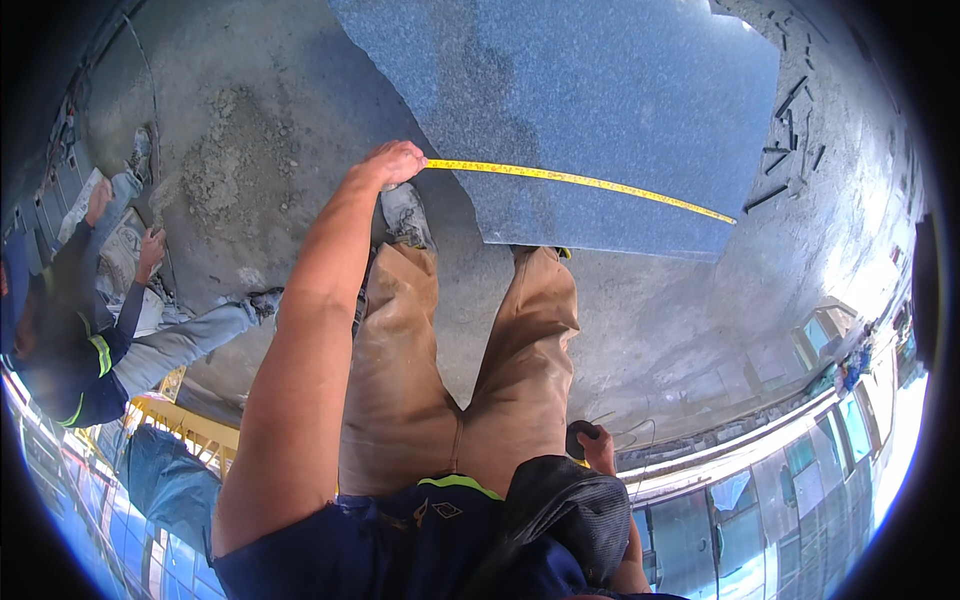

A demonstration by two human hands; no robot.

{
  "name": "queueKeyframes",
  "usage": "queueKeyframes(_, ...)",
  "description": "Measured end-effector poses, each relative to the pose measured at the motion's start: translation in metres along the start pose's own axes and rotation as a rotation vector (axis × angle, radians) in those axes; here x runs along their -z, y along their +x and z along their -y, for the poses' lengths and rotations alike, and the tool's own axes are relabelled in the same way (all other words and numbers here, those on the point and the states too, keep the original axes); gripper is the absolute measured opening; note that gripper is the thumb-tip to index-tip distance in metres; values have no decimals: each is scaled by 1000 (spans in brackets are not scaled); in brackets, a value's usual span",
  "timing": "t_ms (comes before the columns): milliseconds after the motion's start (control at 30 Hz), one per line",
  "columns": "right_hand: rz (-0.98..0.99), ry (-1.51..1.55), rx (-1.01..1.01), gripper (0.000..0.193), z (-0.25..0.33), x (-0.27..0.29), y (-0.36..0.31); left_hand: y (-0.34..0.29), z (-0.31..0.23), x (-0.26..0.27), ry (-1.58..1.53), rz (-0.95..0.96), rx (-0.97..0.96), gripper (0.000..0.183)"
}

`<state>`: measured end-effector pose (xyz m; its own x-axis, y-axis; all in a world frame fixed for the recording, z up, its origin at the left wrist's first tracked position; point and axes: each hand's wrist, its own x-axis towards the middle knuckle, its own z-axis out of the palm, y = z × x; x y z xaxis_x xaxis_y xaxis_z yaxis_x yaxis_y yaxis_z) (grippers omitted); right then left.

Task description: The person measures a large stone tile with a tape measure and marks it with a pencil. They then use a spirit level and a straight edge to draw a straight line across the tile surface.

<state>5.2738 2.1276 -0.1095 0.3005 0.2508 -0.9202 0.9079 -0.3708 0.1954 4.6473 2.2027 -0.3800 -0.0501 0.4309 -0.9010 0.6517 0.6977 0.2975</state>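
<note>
My left hand [393,163] is closed on one end of a yellow tape measure [580,180]. Whether its case sits inside that hand is hidden. The blade stretches rightward over a large grey sheet-like slab [620,110], its far end lying near the slab's right edge. Low in the view, beside my right thigh, my right hand [600,450] grips a dark rounded object [579,436] with a bit of yellow at its lower side; its kind cannot be made out. My feet stand at the slab's near edge, the right shoe partly under its line.
Dark short strips [785,150] lie scattered right of the slab. Rubble [235,155] covers the floor at the left. Another person [90,330] sits at far left, legs stretched toward me. A yellow slatted object [185,420] and windows [740,520] show along the lower rim.
</note>
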Motion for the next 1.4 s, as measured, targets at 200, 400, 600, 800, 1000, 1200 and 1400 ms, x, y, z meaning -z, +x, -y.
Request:
queueKeyframes(200,2,-23,2,33,5,4,-1,-5,-5,-4,26,44,97,37)
queueKeyframes(400,16,23,9,35,10,5,4,-5,-3,-10,10,61,76,36)
queueKeyframes(600,-9,6,23,34,7,8,10,0,2,-14,-17,53,55,33)
queueKeyframes(800,-38,-25,25,32,5,6,14,-1,3,-15,-18,46,29,33)
queueKeyframes(1000,-16,44,43,32,12,9,23,0,3,-14,-20,51,43,33)
queueKeyframes(1200,-32,-33,84,32,19,11,27,-3,1,-13,-29,37,58,33)
queueKeyframes(1400,-34,-24,65,33,19,9,29,-3,-1,-10,3,88,78,35)
